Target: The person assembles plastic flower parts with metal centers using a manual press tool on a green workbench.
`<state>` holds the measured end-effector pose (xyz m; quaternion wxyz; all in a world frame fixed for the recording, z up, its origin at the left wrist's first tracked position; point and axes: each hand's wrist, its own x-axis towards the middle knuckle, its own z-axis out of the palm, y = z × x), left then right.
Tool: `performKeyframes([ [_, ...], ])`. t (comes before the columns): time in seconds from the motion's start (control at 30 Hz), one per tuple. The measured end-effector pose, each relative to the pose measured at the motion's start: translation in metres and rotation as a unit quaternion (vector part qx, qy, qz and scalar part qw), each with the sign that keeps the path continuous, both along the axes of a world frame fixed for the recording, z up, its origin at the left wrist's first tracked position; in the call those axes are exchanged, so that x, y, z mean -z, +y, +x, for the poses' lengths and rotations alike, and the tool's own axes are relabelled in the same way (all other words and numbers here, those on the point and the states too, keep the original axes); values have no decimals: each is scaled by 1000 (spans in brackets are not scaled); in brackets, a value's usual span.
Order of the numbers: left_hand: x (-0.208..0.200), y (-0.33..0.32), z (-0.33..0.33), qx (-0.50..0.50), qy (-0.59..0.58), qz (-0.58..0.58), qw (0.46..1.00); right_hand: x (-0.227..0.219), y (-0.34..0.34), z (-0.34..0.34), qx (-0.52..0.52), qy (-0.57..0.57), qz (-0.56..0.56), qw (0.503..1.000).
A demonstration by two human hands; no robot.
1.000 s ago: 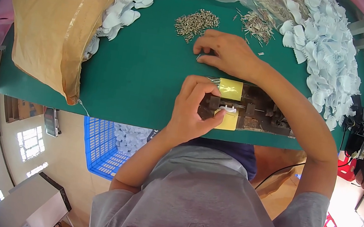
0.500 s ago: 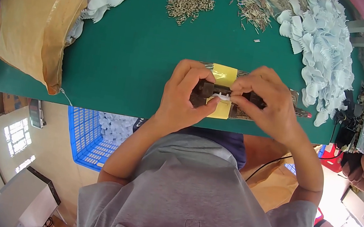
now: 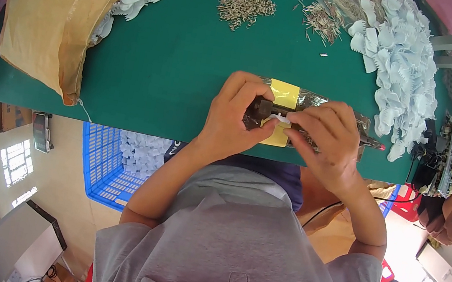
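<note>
White piece [image 3: 282, 120] — yellow strip [image 3: 283, 94] — green tabletop [image 3: 167, 65], blue latticed basket [image 3: 94, 156].

A small white plastic piece [image 3: 282, 120], slim and set crosswise, sits at the dark jig [image 3: 265, 109], in line with its yellow strip [image 3: 283, 93] (both ends of the piece are partly covered). The jig, a long, low block, lies left to right near the green table's [image 3: 157, 85] front edge.
</note>
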<state>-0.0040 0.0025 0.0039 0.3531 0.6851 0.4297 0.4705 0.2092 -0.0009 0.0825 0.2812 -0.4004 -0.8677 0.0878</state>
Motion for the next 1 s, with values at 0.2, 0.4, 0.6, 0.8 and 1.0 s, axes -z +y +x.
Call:
performKeyframes([
  [0.2,1,-1,-2,-3,2,14,1000,16,3,-10,-27,-54,66,996],
  [0.4,-1,0,-2,-4,18,49,999,28,2,-11,-13,0,74,997],
  [0.6,0,4,-3,3,18,51,999,28,6,-7,-15,14,62,998],
  [0.8,-4,3,-3,17,33,56,998,-14,43,27,167,152,-133,965],
  [1.0,-8,3,-5,37,71,101,992,16,123,51,153,90,-156,972],
])
